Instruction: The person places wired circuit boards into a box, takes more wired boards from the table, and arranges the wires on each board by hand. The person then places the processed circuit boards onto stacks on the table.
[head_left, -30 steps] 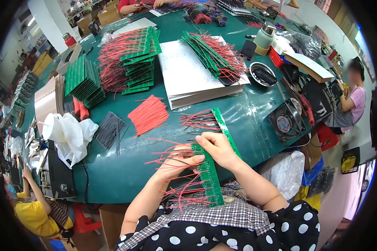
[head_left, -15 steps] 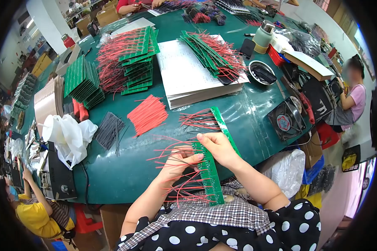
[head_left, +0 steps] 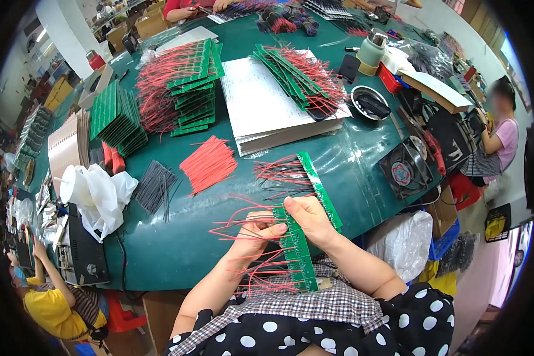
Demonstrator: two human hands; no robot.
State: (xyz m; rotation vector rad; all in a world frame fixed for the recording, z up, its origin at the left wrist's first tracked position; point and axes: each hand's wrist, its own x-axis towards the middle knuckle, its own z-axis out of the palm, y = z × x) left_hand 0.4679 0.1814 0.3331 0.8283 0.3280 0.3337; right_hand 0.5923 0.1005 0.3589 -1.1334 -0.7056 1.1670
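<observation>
A long green circuit board (head_left: pixel 299 258) is held upright in front of my body, with red and black wires (head_left: pixel 261 279) sticking out of its left side. My left hand (head_left: pixel 256 236) is closed around some of these wires, its thumb at the board's left edge. With thumb and fingers, my right hand (head_left: pixel 311 221) grips the board near its top end. Just beyond, a second wired board (head_left: pixel 319 187) lies on the table, partly hidden behind my right hand. A pile of loose red wires (head_left: pixel 209 165) and a bundle of black wires (head_left: pixel 155 188) lie to the left.
Stacked wired boards (head_left: pixel 190 101) and bare green boards (head_left: pixel 115 118) stand at the back left. More wired boards lie on a white paper stack (head_left: pixel 249 101). A fan (head_left: pixel 400 169), a bowl (head_left: pixel 371 102) and a bottle (head_left: pixel 372 50) are at the right. Other people sit around the table.
My right hand has shifted slightly down and right along the board's top end. The wires by my left hand lie a little differently. The piles on the table stay put.
</observation>
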